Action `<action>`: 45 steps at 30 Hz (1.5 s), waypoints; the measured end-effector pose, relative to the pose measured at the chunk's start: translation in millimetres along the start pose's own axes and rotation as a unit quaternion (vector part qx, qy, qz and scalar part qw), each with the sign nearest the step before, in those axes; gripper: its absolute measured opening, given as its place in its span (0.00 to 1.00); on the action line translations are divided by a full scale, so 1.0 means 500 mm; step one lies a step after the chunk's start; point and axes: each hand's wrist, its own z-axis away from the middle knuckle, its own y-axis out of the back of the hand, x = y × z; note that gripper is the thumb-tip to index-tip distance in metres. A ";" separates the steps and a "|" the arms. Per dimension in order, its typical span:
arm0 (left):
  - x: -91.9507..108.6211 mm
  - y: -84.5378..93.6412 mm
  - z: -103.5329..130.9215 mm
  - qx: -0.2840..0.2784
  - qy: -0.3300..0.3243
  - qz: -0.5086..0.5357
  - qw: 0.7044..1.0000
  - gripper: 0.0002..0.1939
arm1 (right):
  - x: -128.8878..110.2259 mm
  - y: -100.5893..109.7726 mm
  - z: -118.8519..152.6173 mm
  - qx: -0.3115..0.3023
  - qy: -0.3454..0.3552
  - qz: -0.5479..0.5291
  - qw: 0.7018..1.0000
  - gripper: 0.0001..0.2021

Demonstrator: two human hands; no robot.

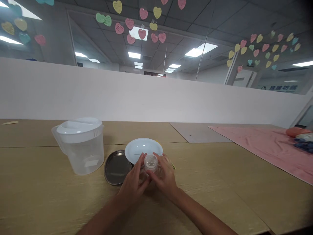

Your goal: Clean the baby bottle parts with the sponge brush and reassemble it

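Observation:
Both my hands are wrapped round a small clear bottle with a domed, see-through cap (151,162), close to the middle of the table. My left hand (134,182) curves round its left side, fingertips beside the cap. On the other side my right hand (166,178) grips the bottle, with the thumb across the front just below the cap. Most of the bottle's body is hidden by my fingers. Right behind my hands lies a white oval dish (140,146), and a round dark metal tray (117,168) is at the left, partly under the dish's edge.
A translucent plastic pitcher with a white lid (84,147) stands to the left. At the right a pink cloth (261,143) covers part of the table, with an orange and dark blue bundle (299,133) on it. A low white wall (137,98) closes the table's far side.

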 end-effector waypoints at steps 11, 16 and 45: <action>-0.003 -0.003 0.002 0.020 -0.014 -0.062 0.998 0.31 | 0.003 -0.002 0.003 -0.004 -0.055 -0.025 0.998 0.18; -0.005 0.000 -0.002 0.027 -0.027 -0.085 0.996 0.28 | 0.002 -0.012 0.010 0.017 -0.079 -0.048 0.996 0.18; -0.013 0.004 -0.019 0.143 -0.146 -0.139 0.969 0.17 | 0.008 -0.021 0.015 0.037 -0.102 -0.071 0.992 0.18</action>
